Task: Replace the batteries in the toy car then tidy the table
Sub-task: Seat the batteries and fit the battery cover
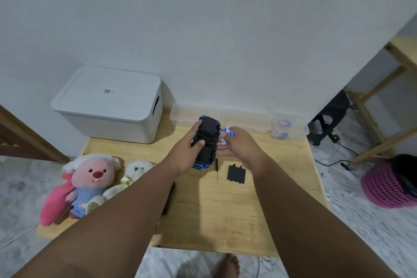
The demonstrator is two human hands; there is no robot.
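White wall backs a low wooden table that stands on a pale marbled floor. At the table's far left corner sits a white lidded storage box, and off to the right on the floor stands a pink basket. A pink plush lies on the near left part of the table with a white plush bear just beside it. Three clear containers line the wall edge, the right one holding blue-and-white cells. Above the middle of the table the left hand grips the toy car, which is turned underside up, fingers curled over its far side and thumb pressed on the black base. The right hand, touching the car's right side, pinches several blue-and-white batteries in its upper fingers while the lower fingers reach straight toward the car. A black cover lies flat on the table below that hand, and a thin screwdriver lies between cover and car.
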